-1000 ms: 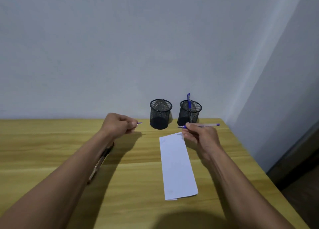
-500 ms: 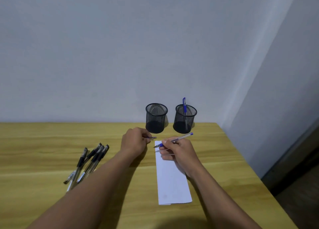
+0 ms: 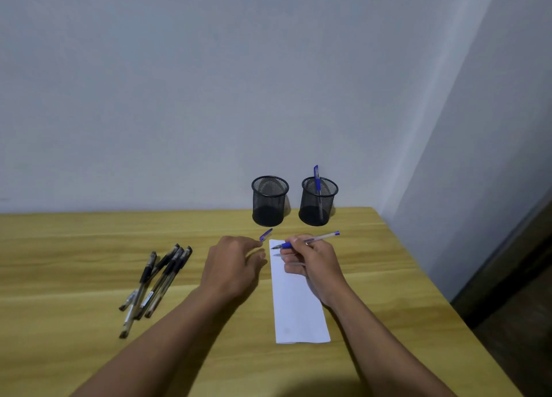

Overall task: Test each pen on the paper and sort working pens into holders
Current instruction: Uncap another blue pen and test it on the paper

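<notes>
My right hand (image 3: 310, 265) grips an uncapped blue pen (image 3: 321, 237), its tip at the top left corner of the folded white paper (image 3: 297, 316). My left hand (image 3: 233, 265) pinches the pen's blue cap (image 3: 265, 234) just left of the paper. Several black capped pens (image 3: 155, 283) lie in a bunch on the table to the left. Two black mesh holders stand at the back: the left holder (image 3: 269, 201) looks empty, and the right holder (image 3: 318, 202) has one blue pen (image 3: 316, 181) standing in it.
The wooden table (image 3: 74, 247) runs to a grey wall at the back. Its right edge (image 3: 442, 295) drops off to a dark floor beside a second wall.
My right hand has come down with the pen, so the tip now meets the paper's top corner. My left hand with the cap has moved right, uncovering the black pens.
</notes>
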Tool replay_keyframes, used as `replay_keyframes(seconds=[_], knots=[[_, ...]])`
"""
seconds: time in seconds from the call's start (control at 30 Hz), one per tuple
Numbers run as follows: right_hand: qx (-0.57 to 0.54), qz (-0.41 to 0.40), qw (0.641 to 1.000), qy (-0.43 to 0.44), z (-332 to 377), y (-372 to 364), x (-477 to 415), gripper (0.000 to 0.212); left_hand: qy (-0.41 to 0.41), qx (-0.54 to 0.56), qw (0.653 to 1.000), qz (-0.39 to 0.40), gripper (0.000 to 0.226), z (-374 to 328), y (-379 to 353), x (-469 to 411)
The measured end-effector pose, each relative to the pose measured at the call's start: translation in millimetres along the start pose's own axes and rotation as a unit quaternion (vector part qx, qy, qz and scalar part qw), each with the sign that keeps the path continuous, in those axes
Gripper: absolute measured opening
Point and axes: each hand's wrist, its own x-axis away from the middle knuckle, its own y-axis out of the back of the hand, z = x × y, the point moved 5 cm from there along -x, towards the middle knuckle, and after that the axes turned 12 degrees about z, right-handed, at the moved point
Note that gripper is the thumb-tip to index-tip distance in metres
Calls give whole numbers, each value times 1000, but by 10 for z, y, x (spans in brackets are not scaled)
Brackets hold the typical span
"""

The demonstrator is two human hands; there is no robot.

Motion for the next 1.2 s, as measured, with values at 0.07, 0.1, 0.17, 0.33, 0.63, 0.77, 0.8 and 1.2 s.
replay_keyframes(seconds=[0.07,0.1,0.17,0.33,0.63,0.77,0.8,1.2], knots=[[-22,-20,1000,0,-12,8,19,19,-6,-30,999,27,37,-63,-56,117],[-33,-27,999,-1,-20,6,26,19,-9,-43,998,37,39,-102,-72,159],[-36,-35,999,-3,-21,5,39,17,-11,-63,996,57,39,-174,-99,211],[91,-30,995,-1,7,46,35,13,13,-84,991,102,48,-214,-153,238],[274,-55,960,25,-59,30,1,10,34,-91,988,123,50,-184,-266,353],[298,-60,952,30,-49,29,27,12,35,-87,989,117,51,-164,-275,366],[302,-59,951,30,-44,27,33,12,36,-87,989,116,51,-157,-279,366],[353,-60,933,33,-42,36,45,15,48,-80,986,140,51,-174,-242,321]])
